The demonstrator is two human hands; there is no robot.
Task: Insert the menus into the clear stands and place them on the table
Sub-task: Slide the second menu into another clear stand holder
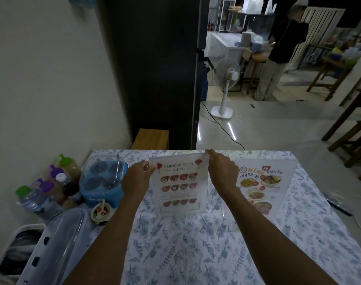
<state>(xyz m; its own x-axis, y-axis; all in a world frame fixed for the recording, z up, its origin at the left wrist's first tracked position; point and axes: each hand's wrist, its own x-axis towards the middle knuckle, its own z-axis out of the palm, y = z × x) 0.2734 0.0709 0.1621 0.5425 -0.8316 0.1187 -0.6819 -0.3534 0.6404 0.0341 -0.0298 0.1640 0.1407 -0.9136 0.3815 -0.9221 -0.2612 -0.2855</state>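
A white Chinese food menu (178, 186) stands upright in a clear stand (213, 210) in the middle of the table (196, 254) with a blue floral cloth. My left hand (137, 178) pinches the menu's top left corner. Fingers of my right hand (221, 170) grip its top right corner. To the right, a second clear stand (292, 169) holds a colourful Thai menu (257, 188), standing upright and untouched.
A blue condiment caddy (103, 182), several bottles (50, 188), a small sauce dish (100, 210) and a clear lidded box (66, 239) crowd the left side. A dark flat object (339, 206) lies at the right edge. A fan (224, 79) and a person (278, 48) are beyond.
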